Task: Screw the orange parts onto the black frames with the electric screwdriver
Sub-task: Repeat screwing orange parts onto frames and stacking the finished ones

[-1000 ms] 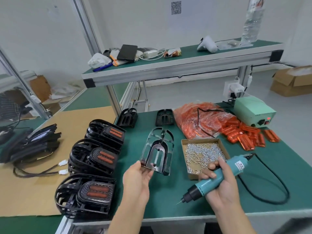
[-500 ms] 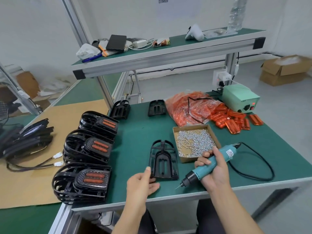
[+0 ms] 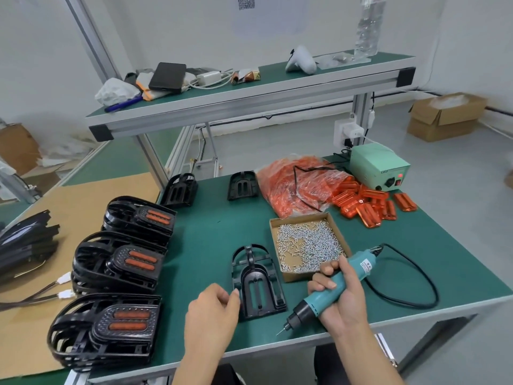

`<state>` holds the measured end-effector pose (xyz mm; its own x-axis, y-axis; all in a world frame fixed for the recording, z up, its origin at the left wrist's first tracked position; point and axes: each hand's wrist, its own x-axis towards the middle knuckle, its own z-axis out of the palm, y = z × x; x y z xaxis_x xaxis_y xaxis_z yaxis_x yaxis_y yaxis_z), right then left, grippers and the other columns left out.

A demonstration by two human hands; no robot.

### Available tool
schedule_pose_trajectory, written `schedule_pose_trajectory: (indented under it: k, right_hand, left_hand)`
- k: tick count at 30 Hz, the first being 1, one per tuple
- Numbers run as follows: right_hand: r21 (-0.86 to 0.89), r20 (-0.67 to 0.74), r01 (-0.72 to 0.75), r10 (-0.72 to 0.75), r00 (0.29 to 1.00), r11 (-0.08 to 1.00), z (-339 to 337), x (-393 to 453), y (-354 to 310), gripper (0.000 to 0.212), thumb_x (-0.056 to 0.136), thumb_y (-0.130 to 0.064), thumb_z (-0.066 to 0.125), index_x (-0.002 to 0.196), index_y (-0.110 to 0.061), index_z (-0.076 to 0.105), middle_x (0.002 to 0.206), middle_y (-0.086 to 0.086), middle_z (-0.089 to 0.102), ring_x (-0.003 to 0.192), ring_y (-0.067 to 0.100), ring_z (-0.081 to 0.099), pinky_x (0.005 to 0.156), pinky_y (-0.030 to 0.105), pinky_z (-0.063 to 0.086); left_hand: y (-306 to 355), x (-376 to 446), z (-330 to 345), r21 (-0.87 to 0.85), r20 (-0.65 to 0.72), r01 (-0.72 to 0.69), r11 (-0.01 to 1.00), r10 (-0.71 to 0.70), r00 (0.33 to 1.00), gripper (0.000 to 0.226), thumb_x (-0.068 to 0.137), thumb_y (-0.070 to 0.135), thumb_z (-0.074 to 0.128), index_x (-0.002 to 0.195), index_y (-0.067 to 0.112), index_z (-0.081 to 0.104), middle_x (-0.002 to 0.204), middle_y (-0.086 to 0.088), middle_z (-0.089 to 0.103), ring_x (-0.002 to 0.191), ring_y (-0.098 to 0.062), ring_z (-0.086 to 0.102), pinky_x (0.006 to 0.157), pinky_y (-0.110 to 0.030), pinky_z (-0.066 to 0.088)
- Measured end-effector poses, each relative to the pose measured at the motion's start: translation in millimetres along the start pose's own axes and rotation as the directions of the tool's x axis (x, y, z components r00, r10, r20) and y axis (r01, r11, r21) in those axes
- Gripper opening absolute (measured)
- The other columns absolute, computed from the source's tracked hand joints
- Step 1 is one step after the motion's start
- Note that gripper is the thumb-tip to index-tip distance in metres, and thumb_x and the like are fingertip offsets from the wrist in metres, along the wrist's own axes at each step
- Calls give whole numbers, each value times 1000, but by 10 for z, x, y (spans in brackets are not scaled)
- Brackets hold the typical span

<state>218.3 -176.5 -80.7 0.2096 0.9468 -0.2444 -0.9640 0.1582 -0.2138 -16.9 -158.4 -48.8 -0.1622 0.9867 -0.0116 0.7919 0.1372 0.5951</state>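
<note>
We are working on one bare black frame (image 3: 256, 282), which is lying flat on the green tabletop (image 3: 211, 234) near its front edge, between our two hands. No orange part is seated in it yet, so this unit is not started.

Our left hand (image 3: 212, 315) is resting just beside the frame's left edge, fingers loosely curled and gripping nothing; whether the fingertips are touching the frame we cannot tell. Our right hand (image 3: 338, 295) is gripping the teal electric screwdriver (image 3: 333, 284), its bit pointing down toward the front edge and away from the frame.

Supplies are lying behind the frame. The cardboard tray of screws (image 3: 306, 247) is sitting just beside it on the right. The loose orange parts (image 3: 369, 202) are lying farther back, next to a clear bag of orange parts (image 3: 294, 184). Two more empty frames (image 3: 211, 187) are waiting at the rear of the tabletop.

Three stacks of finished frames (image 3: 122, 268), each showing orange inserts on top, are standing at the left edge. We are judging the batch as well under way but not complete: at least three frames are remaining, and the stock of orange parts is large. The power supply (image 3: 379, 166) at the rear right is showing a red light.
</note>
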Motion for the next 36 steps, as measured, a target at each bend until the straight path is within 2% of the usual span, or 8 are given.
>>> schedule_pose_trajectory:
  k: [3, 9, 13, 16, 20, 23, 26, 36]
  right_hand:
    - [-6, -6, -3, 3, 1000, 1000, -3, -6, 8, 22, 96, -28, 64, 78, -17, 58, 73, -2, 50, 48, 6, 42, 48, 20, 42]
    - [-4, -42, 8, -9, 999, 1000, 26, 0, 17, 21, 93, -27, 65, 77, -16, 59, 72, 1, 50, 46, 8, 40, 46, 23, 42]
    - [-22, -61, 9, -10, 998, 1000, 23, 11, 25, 20, 92, -26, 65, 77, -15, 59, 70, 2, 50, 44, 9, 40, 45, 24, 42]
    - [-33, -67, 1, -4, 998, 999, 17, 22, 27, 18, 91, -26, 65, 78, -16, 58, 69, 3, 51, 43, 9, 40, 44, 25, 40]
    - [-18, -69, -40, 39, 997, 999, 9, 35, 36, 23, 89, -29, 68, 73, -14, 62, 67, 3, 50, 41, 10, 40, 43, 27, 39]
    - [10, -76, -67, 67, 995, 998, -8, 42, 39, 25, 84, -31, 73, 70, -14, 62, 63, 2, 48, 41, 11, 41, 43, 29, 40]
    - [22, -90, -110, 111, 990, 994, -18, 42, 40, 23, 82, -31, 77, 74, -13, 66, 55, 1, 43, 41, 13, 40, 46, 29, 42]
    - [16, -85, -62, 63, 994, 998, 29, 31, 32, 23, 84, -28, 73, 70, -13, 63, 61, 3, 49, 39, 11, 41, 42, 29, 42]
  left_hand:
    - [414, 184, 21, -89, 20, -162, 983, 164, 986, 24, 92, 41, 67, 72, 29, 60, 67, 24, 64, 62, -2, 58, 62, -25, 48]
    - [1676, 643, 430, -211, 178, -474, 855, 510, 841, 21, 92, 30, 67, 73, 33, 62, 65, 16, 62, 62, 3, 56, 60, -14, 40]
    - [2392, 886, 972, -191, 280, -602, 775, 631, 724, 6, 96, 23, 67, 96, 21, 72, 92, 7, 69, 86, -8, 64, 82, -34, 56]
    - [2659, 997, 1378, -28, 349, -697, 716, 661, 665, 26, 97, 24, 67, 123, 20, 69, 124, -3, 61, 115, -23, 59, 100, -47, 52]
    - [2743, 1061, 1754, 224, 469, -884, 410, 750, 466, 67, 94, 19, 70, 153, 25, 40, 152, -9, 41, 135, -31, 38, 106, -49, 45]
    - [2769, 1052, 1904, 272, 538, -935, 228, 770, 344, 67, 97, 29, 66, 156, 29, 33, 162, -8, 31, 140, -34, 33, 112, -51, 39]
    - [2779, 1003, 1986, 257, 551, -922, 290, 740, 386, 57, 101, 46, 56, 153, 29, 40, 159, -12, 34, 139, -36, 33, 111, -53, 37]
    - [2697, 1002, 1924, 215, 439, -922, 321, 812, 385, 41, 100, 39, 58, 139, 26, 52, 134, -15, 49, 124, -34, 42, 103, -46, 42]
